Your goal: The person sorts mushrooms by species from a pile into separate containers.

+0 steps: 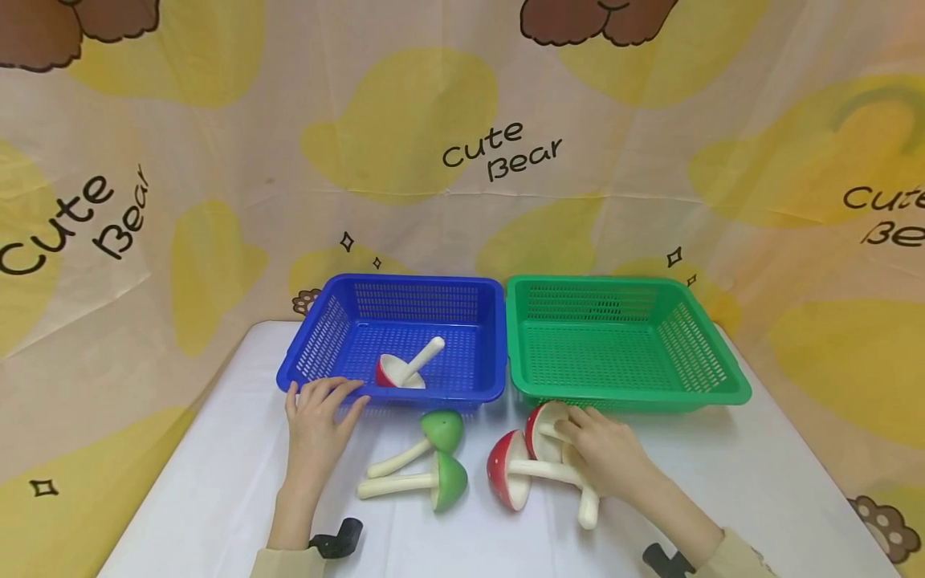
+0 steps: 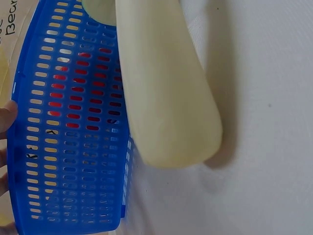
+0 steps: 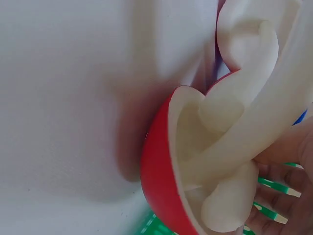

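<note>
On the white table (image 1: 217, 482), the green basket (image 1: 723, 385) stands just beyond the right hand (image 1: 607, 457) and the blue basket (image 1: 491, 345) just beyond the left hand (image 1: 318, 417), whose relaxed, straight fingers rest on its near rim and hold nothing. The right hand's curled fingers lie over the stems of two red mushrooms (image 1: 506, 470) directly beneath it. A firm pinch on one stem near the cap, I judge, would lift that mushroom cleanly without dragging its neighbour or the two green mushrooms (image 1: 448, 478) lying just to its left.
</note>
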`<action>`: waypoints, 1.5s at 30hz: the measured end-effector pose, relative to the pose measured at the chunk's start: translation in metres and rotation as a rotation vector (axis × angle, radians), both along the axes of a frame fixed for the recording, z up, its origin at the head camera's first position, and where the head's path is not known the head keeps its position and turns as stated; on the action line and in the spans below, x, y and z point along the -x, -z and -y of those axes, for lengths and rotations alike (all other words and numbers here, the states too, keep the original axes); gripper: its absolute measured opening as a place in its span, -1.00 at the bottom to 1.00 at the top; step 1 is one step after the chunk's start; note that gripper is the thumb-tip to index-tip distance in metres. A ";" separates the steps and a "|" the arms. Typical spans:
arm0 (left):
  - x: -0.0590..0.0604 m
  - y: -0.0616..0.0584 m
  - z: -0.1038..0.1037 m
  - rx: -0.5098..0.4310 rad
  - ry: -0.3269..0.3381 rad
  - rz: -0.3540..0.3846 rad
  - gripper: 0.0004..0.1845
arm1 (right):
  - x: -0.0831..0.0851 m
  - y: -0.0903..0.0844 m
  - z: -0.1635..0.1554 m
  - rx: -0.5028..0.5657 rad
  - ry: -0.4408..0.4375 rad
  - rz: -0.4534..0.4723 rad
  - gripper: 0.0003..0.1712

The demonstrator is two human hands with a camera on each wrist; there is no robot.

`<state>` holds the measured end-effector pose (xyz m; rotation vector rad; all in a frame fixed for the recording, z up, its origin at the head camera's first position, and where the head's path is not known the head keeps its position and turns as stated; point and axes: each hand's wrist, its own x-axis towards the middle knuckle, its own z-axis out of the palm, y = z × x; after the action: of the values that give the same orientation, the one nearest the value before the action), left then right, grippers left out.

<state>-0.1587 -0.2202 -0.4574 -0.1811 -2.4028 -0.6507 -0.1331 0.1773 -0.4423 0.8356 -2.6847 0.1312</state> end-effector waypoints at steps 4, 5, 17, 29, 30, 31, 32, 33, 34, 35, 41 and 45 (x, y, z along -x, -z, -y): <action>0.000 0.000 0.000 -0.003 0.000 0.000 -0.73 | -0.005 -0.001 -0.001 0.032 0.004 -0.018 -0.70; 0.000 -0.001 -0.001 -0.004 0.000 -0.001 -0.73 | -0.006 -0.001 -0.002 0.038 0.004 -0.028 -0.69; 0.000 0.000 0.001 -0.007 0.001 -0.009 -0.73 | -0.013 -0.004 -0.003 0.067 0.021 -0.094 -0.62; -0.001 0.001 0.001 -0.003 0.000 -0.007 -0.73 | -0.017 -0.023 -0.001 0.083 -0.047 -0.067 -0.43; -0.001 0.001 0.001 -0.003 0.001 -0.009 -0.73 | -0.017 -0.026 0.000 0.081 -0.054 -0.067 -0.42; 0.000 0.001 0.001 -0.003 0.001 -0.012 -0.73 | -0.017 -0.029 0.001 0.079 -0.059 -0.069 -0.41; 0.000 0.001 0.001 -0.003 0.002 -0.014 -0.73 | -0.017 -0.032 0.002 0.081 -0.063 -0.070 -0.40; 0.000 0.001 0.001 -0.002 0.002 -0.016 -0.73 | -0.017 -0.035 0.003 0.081 -0.066 -0.074 -0.38; 0.000 0.001 0.001 -0.001 0.003 -0.017 -0.73 | -0.017 -0.037 0.004 0.079 -0.069 -0.081 -0.38; 0.000 0.001 0.001 0.000 0.004 -0.019 -0.73 | -0.016 -0.040 0.005 0.077 -0.072 -0.087 -0.39; 0.001 0.001 0.000 0.005 0.008 -0.025 -0.74 | -0.011 -0.055 0.014 0.071 -0.079 -0.084 -0.50; 0.001 0.001 0.000 0.005 0.008 -0.025 -0.74 | -0.004 -0.065 0.022 0.074 -0.095 -0.081 -0.56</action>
<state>-0.1597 -0.2200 -0.4581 -0.2005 -2.3808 -0.6426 -0.1288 0.1553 -0.3770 0.9250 -2.5498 0.2137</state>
